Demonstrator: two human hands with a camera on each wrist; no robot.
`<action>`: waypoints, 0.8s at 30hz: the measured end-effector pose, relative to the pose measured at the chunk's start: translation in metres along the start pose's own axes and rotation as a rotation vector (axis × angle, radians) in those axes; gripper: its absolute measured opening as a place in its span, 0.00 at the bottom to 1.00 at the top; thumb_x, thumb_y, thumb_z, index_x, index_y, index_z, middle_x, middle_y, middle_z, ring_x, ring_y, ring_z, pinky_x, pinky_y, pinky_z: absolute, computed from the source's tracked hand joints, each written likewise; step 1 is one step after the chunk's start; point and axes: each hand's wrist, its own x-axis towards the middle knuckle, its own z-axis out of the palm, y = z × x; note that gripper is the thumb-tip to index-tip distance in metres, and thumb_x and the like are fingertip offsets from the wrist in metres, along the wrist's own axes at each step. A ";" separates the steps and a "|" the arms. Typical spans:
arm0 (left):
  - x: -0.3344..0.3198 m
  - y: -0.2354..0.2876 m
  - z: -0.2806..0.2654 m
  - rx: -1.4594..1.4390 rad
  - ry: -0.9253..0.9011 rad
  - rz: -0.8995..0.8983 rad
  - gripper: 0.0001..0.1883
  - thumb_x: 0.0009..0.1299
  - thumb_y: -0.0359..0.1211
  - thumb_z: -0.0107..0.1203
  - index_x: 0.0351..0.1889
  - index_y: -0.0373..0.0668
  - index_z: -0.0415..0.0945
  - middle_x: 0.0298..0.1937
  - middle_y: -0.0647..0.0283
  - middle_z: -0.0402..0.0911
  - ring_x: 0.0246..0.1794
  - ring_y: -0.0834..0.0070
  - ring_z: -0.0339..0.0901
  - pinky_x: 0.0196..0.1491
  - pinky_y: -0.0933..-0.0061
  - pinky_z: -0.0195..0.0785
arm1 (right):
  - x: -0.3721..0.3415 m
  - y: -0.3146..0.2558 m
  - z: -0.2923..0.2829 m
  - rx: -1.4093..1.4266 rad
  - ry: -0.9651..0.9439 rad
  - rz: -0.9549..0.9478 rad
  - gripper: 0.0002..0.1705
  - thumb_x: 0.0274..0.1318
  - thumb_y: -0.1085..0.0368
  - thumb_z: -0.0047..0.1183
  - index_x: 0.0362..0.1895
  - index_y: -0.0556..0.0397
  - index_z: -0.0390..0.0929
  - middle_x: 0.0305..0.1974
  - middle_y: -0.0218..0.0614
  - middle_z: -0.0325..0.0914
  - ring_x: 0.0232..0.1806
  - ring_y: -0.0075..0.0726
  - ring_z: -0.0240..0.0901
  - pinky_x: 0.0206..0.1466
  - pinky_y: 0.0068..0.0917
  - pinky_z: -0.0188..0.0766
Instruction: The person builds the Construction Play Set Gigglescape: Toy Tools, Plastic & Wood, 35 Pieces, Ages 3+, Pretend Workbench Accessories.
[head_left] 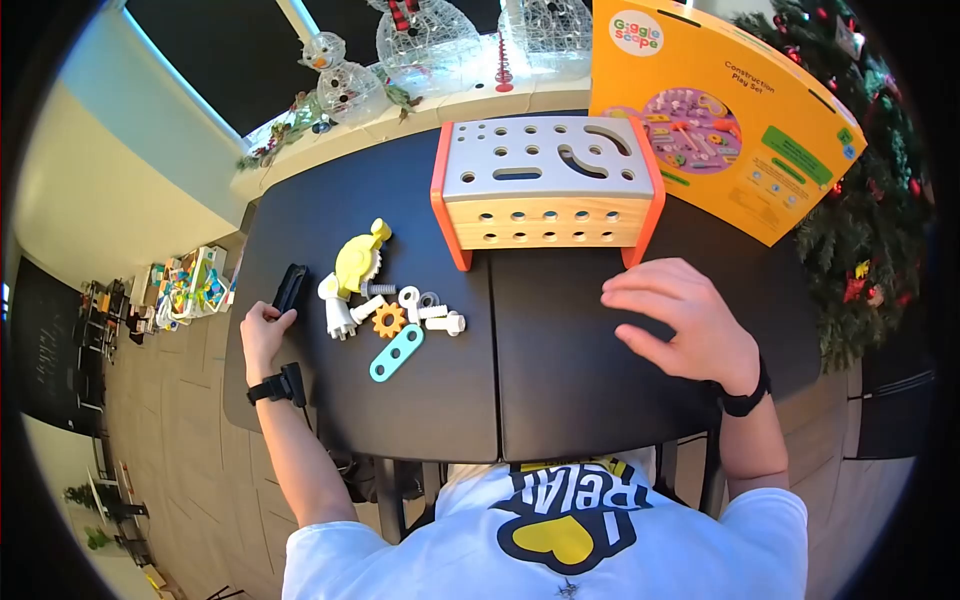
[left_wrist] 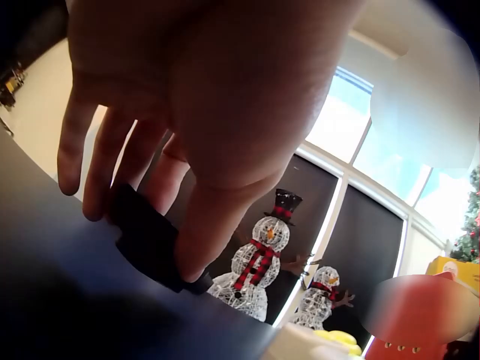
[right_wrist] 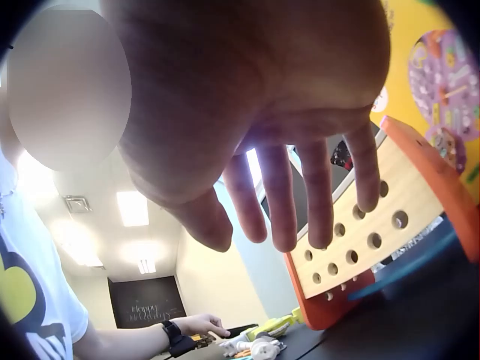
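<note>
At the table's left edge, my left hand pinches a black object between thumb and fingers; the left wrist view shows the thumb against the dark piece. My right hand is held with fingers extended and holds nothing, in front of the right end of the wooden bench, which has a grey holed top and orange sides. Between the hands lie a yellow saw-like toy, a white piece, an orange gear, a turquoise strip and several bolts.
A large yellow box stands behind the bench at the right, beside a decorated tree. Wire snowmen stand on the sill behind the black table. A seam runs front to back through the tabletop.
</note>
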 end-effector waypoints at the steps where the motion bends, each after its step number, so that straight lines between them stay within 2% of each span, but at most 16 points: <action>1: -0.003 0.003 0.002 0.003 -0.004 -0.001 0.21 0.61 0.42 0.76 0.33 0.33 0.79 0.28 0.57 0.82 0.29 0.67 0.78 0.37 0.63 0.73 | 0.002 0.001 -0.003 -0.011 0.027 0.012 0.18 0.55 0.66 0.68 0.51 0.51 0.85 0.53 0.36 0.84 0.55 0.45 0.80 0.61 0.41 0.76; 2: -0.011 0.016 0.000 0.006 -0.006 -0.004 0.21 0.61 0.41 0.76 0.34 0.33 0.79 0.28 0.55 0.83 0.30 0.64 0.79 0.38 0.62 0.73 | 0.003 0.004 -0.004 -0.020 0.080 0.019 0.18 0.54 0.67 0.68 0.51 0.51 0.85 0.54 0.37 0.84 0.56 0.47 0.79 0.61 0.41 0.76; 3: -0.018 0.030 -0.004 0.085 -0.007 0.015 0.20 0.63 0.40 0.74 0.37 0.33 0.79 0.37 0.51 0.86 0.38 0.57 0.83 0.45 0.60 0.76 | 0.004 0.007 -0.005 -0.028 0.133 0.025 0.19 0.53 0.69 0.68 0.51 0.52 0.85 0.55 0.38 0.84 0.56 0.48 0.79 0.61 0.42 0.76; 6: -0.021 0.047 0.009 0.142 0.373 0.439 0.16 0.65 0.37 0.72 0.41 0.36 0.81 0.49 0.49 0.87 0.49 0.50 0.83 0.54 0.58 0.76 | 0.008 0.016 -0.007 -0.064 0.259 0.073 0.20 0.52 0.73 0.66 0.52 0.55 0.84 0.61 0.43 0.80 0.61 0.53 0.78 0.65 0.43 0.74; 8: -0.037 0.096 -0.003 -0.080 0.261 0.447 0.12 0.67 0.34 0.69 0.40 0.36 0.82 0.54 0.51 0.85 0.54 0.50 0.82 0.58 0.57 0.75 | 0.009 0.025 -0.005 -0.089 0.305 0.110 0.22 0.55 0.72 0.65 0.56 0.55 0.83 0.66 0.45 0.77 0.65 0.57 0.76 0.68 0.45 0.73; 9: -0.045 0.117 -0.009 -0.171 0.196 0.483 0.10 0.67 0.31 0.68 0.41 0.34 0.82 0.52 0.50 0.86 0.53 0.52 0.83 0.57 0.59 0.75 | 0.011 0.028 -0.003 -0.107 0.327 0.126 0.25 0.55 0.71 0.64 0.59 0.54 0.81 0.67 0.46 0.75 0.67 0.58 0.74 0.69 0.46 0.71; 14: -0.072 0.183 -0.014 -0.234 -0.147 0.793 0.14 0.63 0.33 0.73 0.41 0.36 0.85 0.50 0.54 0.85 0.50 0.53 0.82 0.55 0.59 0.76 | 0.021 0.044 0.002 -0.160 0.364 0.243 0.38 0.57 0.70 0.64 0.73 0.51 0.69 0.74 0.48 0.68 0.76 0.60 0.64 0.77 0.46 0.62; 16: -0.075 0.195 -0.008 -0.161 -0.313 0.817 0.16 0.60 0.34 0.74 0.43 0.38 0.86 0.48 0.55 0.85 0.52 0.54 0.82 0.56 0.59 0.76 | 0.021 0.052 0.003 -0.142 0.308 0.258 0.41 0.57 0.70 0.63 0.76 0.51 0.65 0.75 0.48 0.67 0.79 0.57 0.61 0.79 0.44 0.60; 21: -0.082 0.196 0.018 0.028 -0.331 0.980 0.17 0.57 0.33 0.75 0.43 0.37 0.85 0.44 0.56 0.85 0.47 0.55 0.82 0.53 0.58 0.77 | 0.018 0.063 0.009 -0.110 0.275 0.271 0.38 0.59 0.71 0.61 0.75 0.52 0.67 0.77 0.46 0.65 0.78 0.56 0.63 0.78 0.43 0.62; 24: -0.082 0.194 0.022 0.055 -0.370 0.915 0.17 0.57 0.31 0.74 0.43 0.37 0.85 0.42 0.55 0.86 0.47 0.55 0.82 0.53 0.58 0.77 | 0.017 0.062 0.010 -0.109 0.282 0.281 0.35 0.60 0.71 0.60 0.73 0.54 0.69 0.76 0.46 0.67 0.76 0.55 0.66 0.76 0.42 0.64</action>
